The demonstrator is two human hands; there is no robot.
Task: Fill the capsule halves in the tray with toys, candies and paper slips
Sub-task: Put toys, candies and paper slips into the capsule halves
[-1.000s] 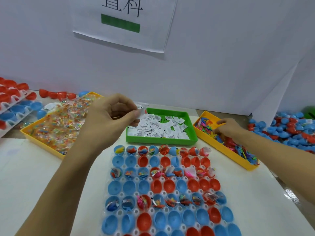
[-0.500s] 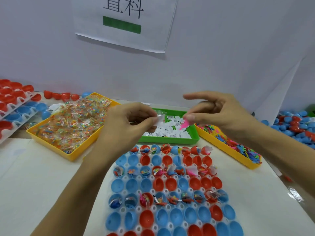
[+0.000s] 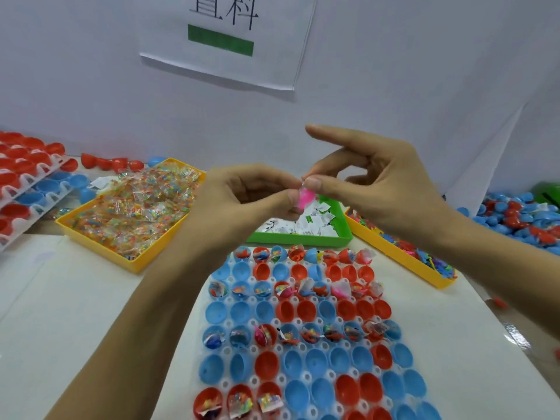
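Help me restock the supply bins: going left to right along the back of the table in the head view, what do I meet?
Racks of red and blue capsule halves → yellow candy tray → green paper-slip tray → yellow toy tray → loose capsule pile.

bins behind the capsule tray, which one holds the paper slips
The green bin in the middle; the yellow bin on the left holds wrapped candies, the yellow bin on the right small toys.

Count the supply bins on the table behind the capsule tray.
3: yellow candy bin at left, green paper-slip bin in the middle behind the hands, yellow toy bin at right. Another green thing at the far right edge is unclear.
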